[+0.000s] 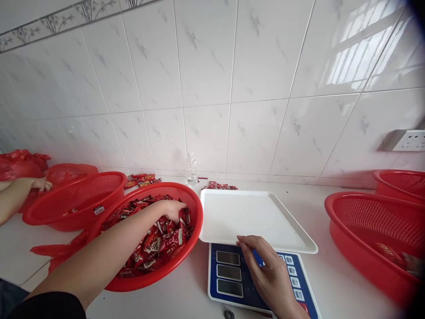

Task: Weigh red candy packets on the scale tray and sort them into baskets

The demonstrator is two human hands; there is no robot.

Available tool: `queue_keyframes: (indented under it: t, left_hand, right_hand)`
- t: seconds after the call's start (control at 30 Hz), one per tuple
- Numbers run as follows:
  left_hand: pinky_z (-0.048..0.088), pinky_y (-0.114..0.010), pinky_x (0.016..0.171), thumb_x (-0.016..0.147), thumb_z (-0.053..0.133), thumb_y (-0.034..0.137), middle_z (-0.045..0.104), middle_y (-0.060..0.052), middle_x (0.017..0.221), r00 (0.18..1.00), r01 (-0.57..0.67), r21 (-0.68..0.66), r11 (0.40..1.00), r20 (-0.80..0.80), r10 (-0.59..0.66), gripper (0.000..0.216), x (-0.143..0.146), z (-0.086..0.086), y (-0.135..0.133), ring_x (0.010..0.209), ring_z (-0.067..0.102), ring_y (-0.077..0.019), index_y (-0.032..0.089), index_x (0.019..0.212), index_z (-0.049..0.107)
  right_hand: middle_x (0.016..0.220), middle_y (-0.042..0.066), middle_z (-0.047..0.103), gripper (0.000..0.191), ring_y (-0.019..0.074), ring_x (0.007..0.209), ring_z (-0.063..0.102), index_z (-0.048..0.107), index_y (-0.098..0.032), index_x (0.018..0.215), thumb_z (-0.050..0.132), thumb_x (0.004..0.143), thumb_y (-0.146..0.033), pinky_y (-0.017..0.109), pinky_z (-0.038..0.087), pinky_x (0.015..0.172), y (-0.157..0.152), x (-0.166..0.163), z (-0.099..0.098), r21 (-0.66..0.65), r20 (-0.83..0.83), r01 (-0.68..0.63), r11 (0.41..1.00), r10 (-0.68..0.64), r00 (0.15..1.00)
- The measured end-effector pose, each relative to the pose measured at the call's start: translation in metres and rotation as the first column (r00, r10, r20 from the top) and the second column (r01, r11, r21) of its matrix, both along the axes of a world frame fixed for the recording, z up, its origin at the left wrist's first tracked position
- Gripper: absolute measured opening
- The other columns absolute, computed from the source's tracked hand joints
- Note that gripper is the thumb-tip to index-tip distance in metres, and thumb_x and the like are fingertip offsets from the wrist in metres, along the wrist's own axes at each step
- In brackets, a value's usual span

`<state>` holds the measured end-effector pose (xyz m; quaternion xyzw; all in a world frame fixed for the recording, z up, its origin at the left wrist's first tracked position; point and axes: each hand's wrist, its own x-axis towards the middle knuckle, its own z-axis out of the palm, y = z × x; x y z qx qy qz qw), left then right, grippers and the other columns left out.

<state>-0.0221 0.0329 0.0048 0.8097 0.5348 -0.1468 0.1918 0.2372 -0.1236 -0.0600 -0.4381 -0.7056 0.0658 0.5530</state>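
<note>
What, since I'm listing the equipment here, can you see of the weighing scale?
The white-edged weighing scale looks plastic. Its blue panel has three stacked, dark displays with no readable digits, and partly hidden keys. A white, rimmed, rectangular tray lies on top, toward the wall. The scale rests on the white counter, between the red basket of sweets and the nearer right-hand basket. The right hand hides part of the panel; whether it touches is unclear.

Red perforated basket [198,217] — upright on counter [181,301], heaped with wrapped packets [152,248], glossy red, pale lettering on some, jumbled at all angles. Right of basket, scale [229,272]: blue panel, three dark display windows. White shallow tray [245,212] behind panel — flat, raised lip, left edge just beside basket rim.
</note>
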Motion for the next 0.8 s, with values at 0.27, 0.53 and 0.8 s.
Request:
queue_keyframes:
  t: [0.27,0.53,0.8]
  left_hand:
    - [0.043,-0.023,0.067,0.059,0.068,0.020,0.064,0.001,0.094,0.946,-0.110,0.128,0.986,0.317,0.064,0.040,-0.017,0.012,0.009,0.083,0.059,-0.0196,0.021,0.098,0.061]
    - [0.045,-0.025,0.068,0.063,0.071,0.026,0.065,0.001,0.086,0.780,-0.288,0.090,0.953,0.600,0.179,0.053,-0.001,0.053,0.001,0.078,0.061,-0.0179,0.021,0.113,0.057]
    - [0.049,-0.026,0.067,0.074,0.070,0.020,0.063,-0.002,0.082,0.344,-0.252,-0.284,0.925,0.867,0.360,0.048,0.070,0.045,-0.013,0.065,0.060,-0.0115,0.017,0.118,0.051]
  right_hand:
    - [0.079,0.005,0.068,0.017,0.0167,0.072,0.065,0.064,-0.022,0.091,0.049,0.089,-0.028,0.025,0.053,0.059,0.000,0.000,0.002,-0.024,-0.014,0.002,1.000,-0.002,1.000]
    - [0.080,0.005,0.067,0.015,0.0170,0.072,0.065,0.062,-0.022,0.093,0.049,0.089,-0.026,0.026,0.053,0.059,0.000,0.000,0.003,-0.013,-0.012,-0.014,1.000,0.014,1.000]
    - [0.080,0.005,0.067,0.014,0.0164,0.072,0.065,0.062,-0.021,0.093,0.048,0.090,-0.024,0.026,0.053,0.060,0.000,0.001,0.003,-0.023,-0.011,-0.004,1.000,0.004,1.000]
